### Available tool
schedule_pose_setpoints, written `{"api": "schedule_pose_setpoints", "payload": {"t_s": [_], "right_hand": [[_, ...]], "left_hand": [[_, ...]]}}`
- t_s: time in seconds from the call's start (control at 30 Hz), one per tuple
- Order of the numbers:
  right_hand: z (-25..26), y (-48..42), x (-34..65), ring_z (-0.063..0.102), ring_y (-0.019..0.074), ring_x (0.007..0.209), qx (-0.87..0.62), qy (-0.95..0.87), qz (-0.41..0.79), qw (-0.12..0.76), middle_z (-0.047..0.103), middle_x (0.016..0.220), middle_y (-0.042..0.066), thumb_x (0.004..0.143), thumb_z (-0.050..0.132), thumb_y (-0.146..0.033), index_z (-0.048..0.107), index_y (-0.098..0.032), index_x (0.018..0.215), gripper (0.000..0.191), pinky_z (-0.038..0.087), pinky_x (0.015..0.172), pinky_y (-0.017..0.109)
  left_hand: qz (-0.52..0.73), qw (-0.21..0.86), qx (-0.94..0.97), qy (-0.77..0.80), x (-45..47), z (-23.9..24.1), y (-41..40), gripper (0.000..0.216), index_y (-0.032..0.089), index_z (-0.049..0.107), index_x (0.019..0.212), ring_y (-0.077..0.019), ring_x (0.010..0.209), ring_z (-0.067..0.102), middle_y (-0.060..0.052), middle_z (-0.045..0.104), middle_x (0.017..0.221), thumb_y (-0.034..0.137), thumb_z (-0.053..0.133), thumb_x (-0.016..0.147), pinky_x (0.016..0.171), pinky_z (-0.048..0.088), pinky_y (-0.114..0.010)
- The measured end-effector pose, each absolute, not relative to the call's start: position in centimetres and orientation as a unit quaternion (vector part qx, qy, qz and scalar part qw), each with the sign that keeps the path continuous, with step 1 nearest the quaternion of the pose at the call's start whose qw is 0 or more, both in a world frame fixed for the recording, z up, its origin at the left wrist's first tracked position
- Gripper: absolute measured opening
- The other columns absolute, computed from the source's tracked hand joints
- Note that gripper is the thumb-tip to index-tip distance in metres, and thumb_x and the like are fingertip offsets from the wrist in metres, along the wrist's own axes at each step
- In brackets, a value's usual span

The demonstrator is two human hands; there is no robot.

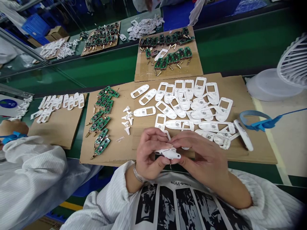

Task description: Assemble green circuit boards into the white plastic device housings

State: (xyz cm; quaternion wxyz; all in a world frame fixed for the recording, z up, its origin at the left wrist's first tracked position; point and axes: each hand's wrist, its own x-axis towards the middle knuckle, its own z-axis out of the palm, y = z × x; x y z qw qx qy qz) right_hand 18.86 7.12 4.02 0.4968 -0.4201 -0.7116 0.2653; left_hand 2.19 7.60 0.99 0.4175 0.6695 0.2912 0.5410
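Close to my body, my left hand (pixel 153 153) and my right hand (pixel 203 156) meet around a white plastic housing (pixel 169 153). My left fingers wrap its left side, while the right thumb and fingers pinch its narrow end, where a small dark hole shows. Much of the housing is hidden by my fingers. Just beyond lie many loose white shell halves with rectangular windows (pixel 167 110), some overlapping. To the left are small white plastic pieces (pixel 127 119) and a column of green circuit boards (pixel 102 123) with brass-coloured metal parts wired to them.
A cardboard sheet (pixel 120 150) covers the bench. At right are a blue strap (pixel 260 123) and a white fan (pixel 292 64). Another cardboard (pixel 146 70) with circuit boards lies at the back. A co-worker's sleeve (pixel 33 163) is at left, beside more white shells (pixel 57 102).
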Motion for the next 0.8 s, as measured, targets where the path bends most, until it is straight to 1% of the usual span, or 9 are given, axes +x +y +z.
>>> {"api": "schedule_pose_setpoints", "payload": {"t_s": [0.07, 0.23, 0.33, 0.4, 0.6, 0.63, 0.7, 0.77, 0.8], "right_hand": [[4.1, 7.1, 18.6, 0.070, 0.0214, 0.082, -0.425, -0.699, 0.287, 0.499, 0.073, 0.083, 0.005, 0.083, 0.069, -0.037, 0.066, -0.025, 0.089, 0.014, 0.059, 0.074, 0.037], [4.7, 6.9, 18.3, 0.068, 0.0200, 0.084, -0.421, -0.684, 0.334, 0.493, 0.072, 0.082, 0.004, 0.084, 0.067, -0.039, 0.066, -0.024, 0.087, 0.016, 0.056, 0.077, 0.035], [5.2, 6.7, 18.4, 0.065, 0.0179, 0.077, -0.397, -0.697, 0.335, 0.494, 0.069, 0.077, 0.004, 0.086, 0.065, -0.035, 0.063, -0.022, 0.083, 0.013, 0.055, 0.073, 0.033], [5.5, 6.7, 18.6, 0.063, 0.0169, 0.073, -0.384, -0.703, 0.332, 0.498, 0.067, 0.075, 0.004, 0.087, 0.064, -0.032, 0.061, -0.021, 0.081, 0.013, 0.054, 0.067, 0.031], [5.1, 8.2, 18.7, 0.065, 0.0175, 0.070, -0.422, -0.696, 0.342, 0.470, 0.068, 0.071, 0.002, 0.083, 0.069, -0.035, 0.065, -0.023, 0.076, 0.014, 0.055, 0.063, 0.032], [4.8, 8.6, 18.8, 0.066, 0.0180, 0.073, -0.434, -0.697, 0.338, 0.459, 0.070, 0.075, 0.002, 0.085, 0.067, -0.034, 0.067, -0.025, 0.079, 0.011, 0.056, 0.066, 0.032], [4.1, 9.4, 18.9, 0.068, 0.0192, 0.082, -0.468, -0.683, 0.330, 0.452, 0.073, 0.087, 0.003, 0.091, 0.059, -0.031, 0.069, -0.026, 0.087, 0.013, 0.056, 0.074, 0.035], [3.1, 9.9, 18.8, 0.069, 0.0197, 0.088, -0.496, -0.642, 0.368, 0.454, 0.073, 0.094, 0.005, 0.093, 0.054, -0.030, 0.068, -0.024, 0.094, 0.015, 0.057, 0.077, 0.035], [2.6, 9.9, 18.6, 0.069, 0.0198, 0.087, -0.500, -0.618, 0.405, 0.452, 0.072, 0.094, 0.006, 0.091, 0.056, -0.031, 0.067, -0.023, 0.095, 0.014, 0.057, 0.076, 0.035]], "left_hand": [[0.558, 0.439, 0.643, 0.286, 2.5, 0.7, 7.5, 0.019, 0.025, 0.064, 0.103, -0.0159, 0.087, 0.058, -0.007, 0.046, 0.110, 0.036, 0.059, 0.088, 0.074, 0.054, -0.033], [0.573, 0.447, 0.608, 0.320, 2.9, 0.4, 7.2, 0.024, 0.028, 0.060, 0.102, -0.0219, 0.096, 0.057, -0.007, 0.050, 0.105, 0.045, 0.061, 0.084, 0.071, 0.055, -0.034], [0.567, 0.489, 0.600, 0.280, 3.0, 0.4, 6.8, 0.018, 0.029, 0.059, 0.099, -0.0146, 0.080, 0.060, -0.006, 0.048, 0.113, 0.041, 0.059, 0.086, 0.069, 0.055, -0.032], [0.561, 0.512, 0.601, 0.250, 3.0, 0.4, 6.6, 0.016, 0.029, 0.060, 0.100, -0.0122, 0.077, 0.059, -0.005, 0.046, 0.115, 0.038, 0.057, 0.088, 0.068, 0.054, -0.031], [0.556, 0.527, 0.567, 0.304, 3.3, 0.3, 7.2, 0.017, 0.025, 0.056, 0.097, -0.0213, 0.101, 0.060, -0.007, 0.055, 0.113, 0.040, 0.056, 0.089, 0.078, 0.054, -0.035], [0.566, 0.530, 0.543, 0.322, 3.5, 0.5, 7.6, 0.018, 0.025, 0.054, 0.097, -0.0207, 0.098, 0.060, -0.007, 0.056, 0.112, 0.040, 0.057, 0.088, 0.076, 0.054, -0.034], [0.594, 0.541, 0.466, 0.371, 3.9, 1.0, 8.6, 0.021, 0.025, 0.050, 0.096, -0.0156, 0.080, 0.062, -0.005, 0.058, 0.113, 0.043, 0.057, 0.088, 0.066, 0.053, -0.029], [0.623, 0.547, 0.372, 0.417, 4.5, 1.7, 9.7, 0.023, 0.025, 0.047, 0.094, -0.0093, 0.061, 0.057, -0.003, 0.059, 0.115, 0.045, 0.056, 0.088, 0.059, 0.051, -0.027], [0.638, 0.546, 0.334, 0.429, 4.8, 2.1, 10.2, 0.024, 0.024, 0.046, 0.093, -0.0079, 0.057, 0.055, -0.003, 0.060, 0.113, 0.046, 0.055, 0.088, 0.060, 0.051, -0.027]]}}
